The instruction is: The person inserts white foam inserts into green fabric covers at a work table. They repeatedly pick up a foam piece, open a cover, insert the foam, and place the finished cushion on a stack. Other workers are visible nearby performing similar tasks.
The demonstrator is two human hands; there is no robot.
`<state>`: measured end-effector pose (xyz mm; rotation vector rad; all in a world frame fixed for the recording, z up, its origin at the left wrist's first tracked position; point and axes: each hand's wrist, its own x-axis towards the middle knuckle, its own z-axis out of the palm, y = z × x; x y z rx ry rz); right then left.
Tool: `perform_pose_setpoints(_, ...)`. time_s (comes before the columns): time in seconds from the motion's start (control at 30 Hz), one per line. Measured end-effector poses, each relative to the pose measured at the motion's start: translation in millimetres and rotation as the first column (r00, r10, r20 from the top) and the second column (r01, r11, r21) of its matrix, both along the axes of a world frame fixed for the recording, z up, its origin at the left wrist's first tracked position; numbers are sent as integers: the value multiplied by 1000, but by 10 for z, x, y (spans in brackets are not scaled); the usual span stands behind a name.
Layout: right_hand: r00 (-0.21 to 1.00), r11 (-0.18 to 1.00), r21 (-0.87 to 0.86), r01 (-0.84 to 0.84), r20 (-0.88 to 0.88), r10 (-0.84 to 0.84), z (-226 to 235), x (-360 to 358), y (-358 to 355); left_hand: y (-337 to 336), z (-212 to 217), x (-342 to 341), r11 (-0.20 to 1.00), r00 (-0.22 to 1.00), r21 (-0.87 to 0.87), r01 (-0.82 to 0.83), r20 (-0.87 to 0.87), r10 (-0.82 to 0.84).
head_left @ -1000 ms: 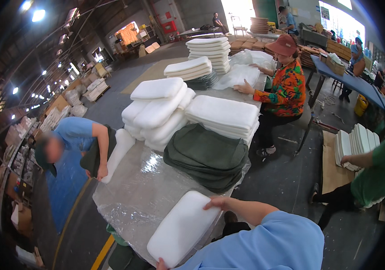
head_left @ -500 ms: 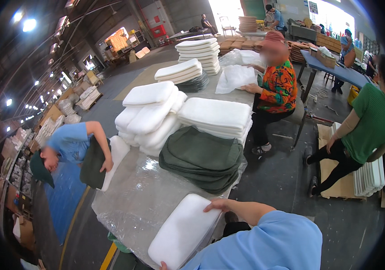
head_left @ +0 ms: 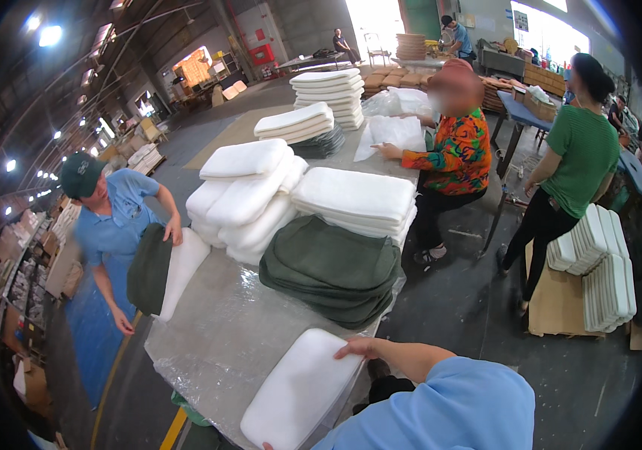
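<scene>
A white foam pad (head_left: 291, 390) with rounded corners lies at a slant on the near end of the plastic-covered table (head_left: 201, 330). My right hand (head_left: 356, 348) grips its right far corner, thumb and fingers bent over the edge. Of my left hand (head_left: 267, 446) just a bit of finger shows, holding the pad's near edge at the bottom of the picture; the rest is hidden. Just beyond the pad stands a stack of dark green fabric covers (head_left: 328, 266).
Behind the covers rise stacks of white pads (head_left: 355, 195). At the left a co-worker (head_left: 111, 217) handles a green cover (head_left: 148, 266) over a white pad. Another person (head_left: 456, 150) sits along the right side with thin white sheets; a third (head_left: 580, 165) stands by pads on cardboard.
The left co-worker has straightened up, one hand now lowered. The person in green has stepped away from the stacked pads. My hands keep their hold on the pad, which stays nearly in place.
</scene>
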<state>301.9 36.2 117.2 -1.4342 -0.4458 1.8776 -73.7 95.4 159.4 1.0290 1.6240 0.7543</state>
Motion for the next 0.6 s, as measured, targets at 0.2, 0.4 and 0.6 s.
perform_pose_setpoints(0.2, 999, 999, 26, 28, -20, -28, -98, 37, -63, 32, 8, 118, 1000, 1000, 12, 15, -13, -15)
perform_pose_setpoints(0.4, 1000, 1000, -13, 16, 19, -16, -77, 29, -52, 28, 37, 99, 1000, 999, 28, 7, -40, -6)
perform_pose_setpoints(0.6, 1000, 1000, 15, 23, -14, -22, -131, 61, -43, 46, 47, 165, 999, 999, 35, -9, -47, 11)
